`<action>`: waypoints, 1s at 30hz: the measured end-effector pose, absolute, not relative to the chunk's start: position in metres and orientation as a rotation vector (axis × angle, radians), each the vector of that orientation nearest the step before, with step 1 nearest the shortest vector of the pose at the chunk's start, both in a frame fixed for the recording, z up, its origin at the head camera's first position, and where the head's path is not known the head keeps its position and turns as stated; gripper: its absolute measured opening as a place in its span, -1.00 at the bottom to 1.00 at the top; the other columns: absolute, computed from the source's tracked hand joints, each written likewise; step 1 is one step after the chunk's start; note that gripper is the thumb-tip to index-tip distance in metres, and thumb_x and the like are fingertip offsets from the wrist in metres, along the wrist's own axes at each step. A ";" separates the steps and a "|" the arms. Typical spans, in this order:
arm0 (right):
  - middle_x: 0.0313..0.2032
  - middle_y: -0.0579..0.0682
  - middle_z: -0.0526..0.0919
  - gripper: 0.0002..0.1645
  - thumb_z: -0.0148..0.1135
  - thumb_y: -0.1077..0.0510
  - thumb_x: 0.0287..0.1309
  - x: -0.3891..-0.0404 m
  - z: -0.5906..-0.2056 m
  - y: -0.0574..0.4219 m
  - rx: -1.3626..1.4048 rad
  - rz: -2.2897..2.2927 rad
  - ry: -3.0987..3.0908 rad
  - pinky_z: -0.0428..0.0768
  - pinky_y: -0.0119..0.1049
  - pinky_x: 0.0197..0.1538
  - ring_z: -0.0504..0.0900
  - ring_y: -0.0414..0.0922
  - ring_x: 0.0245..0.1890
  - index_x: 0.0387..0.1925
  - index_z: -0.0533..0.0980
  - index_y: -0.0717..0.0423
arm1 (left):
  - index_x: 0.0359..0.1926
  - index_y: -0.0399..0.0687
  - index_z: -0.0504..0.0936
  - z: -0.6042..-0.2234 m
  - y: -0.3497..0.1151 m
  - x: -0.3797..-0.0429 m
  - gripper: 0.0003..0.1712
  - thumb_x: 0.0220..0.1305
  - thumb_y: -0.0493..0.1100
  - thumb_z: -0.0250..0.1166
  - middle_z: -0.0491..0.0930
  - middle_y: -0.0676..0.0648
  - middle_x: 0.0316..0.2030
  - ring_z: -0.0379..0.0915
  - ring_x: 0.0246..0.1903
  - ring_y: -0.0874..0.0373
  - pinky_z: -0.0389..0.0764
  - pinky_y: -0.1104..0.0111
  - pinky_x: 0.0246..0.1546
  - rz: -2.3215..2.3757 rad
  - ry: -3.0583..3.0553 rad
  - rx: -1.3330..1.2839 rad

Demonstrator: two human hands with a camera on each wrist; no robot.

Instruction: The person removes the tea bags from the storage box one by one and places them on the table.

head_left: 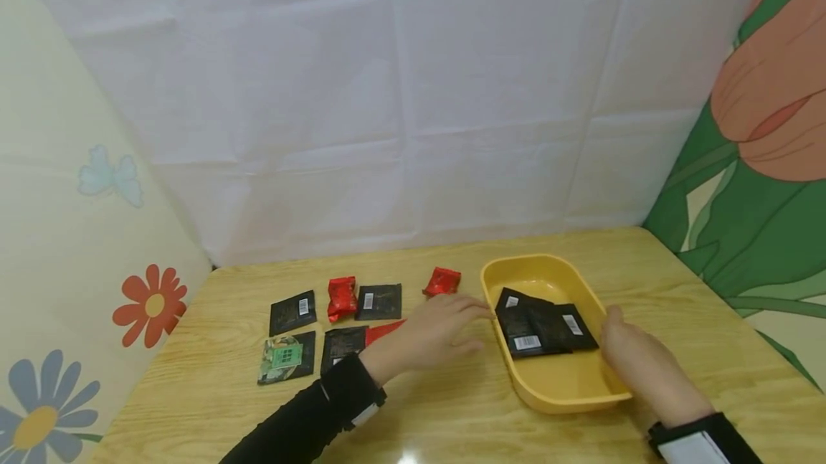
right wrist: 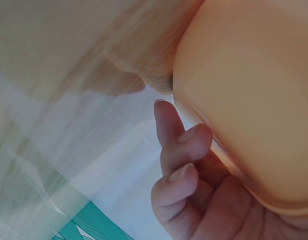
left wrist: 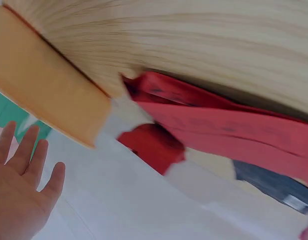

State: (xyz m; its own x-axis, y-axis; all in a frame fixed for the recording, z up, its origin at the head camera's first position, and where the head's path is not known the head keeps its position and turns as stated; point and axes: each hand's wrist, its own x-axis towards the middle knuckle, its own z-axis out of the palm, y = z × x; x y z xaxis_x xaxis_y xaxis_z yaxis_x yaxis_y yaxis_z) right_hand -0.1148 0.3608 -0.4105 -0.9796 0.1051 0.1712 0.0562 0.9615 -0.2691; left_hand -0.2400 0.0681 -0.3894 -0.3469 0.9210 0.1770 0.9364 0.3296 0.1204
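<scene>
From where I'm standing the tub (head_left: 568, 385) is solid warm yellow, and the packets (head_left: 545, 328) in it are black with white barcode patches. Left of the tub there's more black, one pouch (head_left: 287, 356) with a leafy print and bright green label, plus shiny red wrappers (head_left: 342, 299). Table (head_left: 445, 406) under the tub: yellowish wood grain. Behind the tub, plain white sheet (head_left: 310, 91). Right of it, peachy tulip (head_left: 768, 105), green leaves (head_left: 768, 220). Far left of it, red flower (head_left: 150, 313) and blue-grey flower (head_left: 67, 421) on cream, yellow centres.

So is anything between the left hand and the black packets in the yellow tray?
Just the yellow tray's left rim, right beside the left hand; nothing else visible blocks the black packets.
</scene>
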 end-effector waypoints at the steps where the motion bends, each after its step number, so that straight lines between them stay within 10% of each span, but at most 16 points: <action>1: -0.68 0.03 0.36 -0.85 -0.21 0.43 0.29 -0.115 -0.411 0.361 -0.125 0.396 -2.931 0.39 -0.14 -0.68 0.40 -0.05 -0.70 -0.19 0.12 0.54 | 0.36 0.12 0.42 -0.389 0.073 -0.239 -0.45 0.43 0.11 0.20 0.39 0.08 0.33 0.21 0.36 0.19 0.16 0.26 0.40 -0.313 -2.492 -1.765; 30: -0.72 0.02 0.35 -0.86 -0.12 0.46 0.28 -0.113 -0.413 0.359 -0.032 0.274 -2.846 0.42 -0.11 -0.72 0.42 -0.05 -0.74 -0.24 0.15 0.55 | 0.51 0.41 0.14 -0.362 0.178 -0.229 -0.25 0.37 0.39 0.03 0.18 0.26 0.42 0.06 0.40 0.34 0.12 0.41 0.37 0.329 -2.732 -1.826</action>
State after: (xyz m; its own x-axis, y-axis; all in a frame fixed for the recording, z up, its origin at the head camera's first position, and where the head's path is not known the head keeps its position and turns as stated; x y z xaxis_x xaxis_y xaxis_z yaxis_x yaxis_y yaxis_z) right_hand -0.1129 0.3593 -0.4134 -0.9603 0.0484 0.2747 -0.0049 0.9818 -0.1901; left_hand -0.2291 0.1779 -0.3616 -0.3798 0.8928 -0.2421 0.9248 0.3730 -0.0751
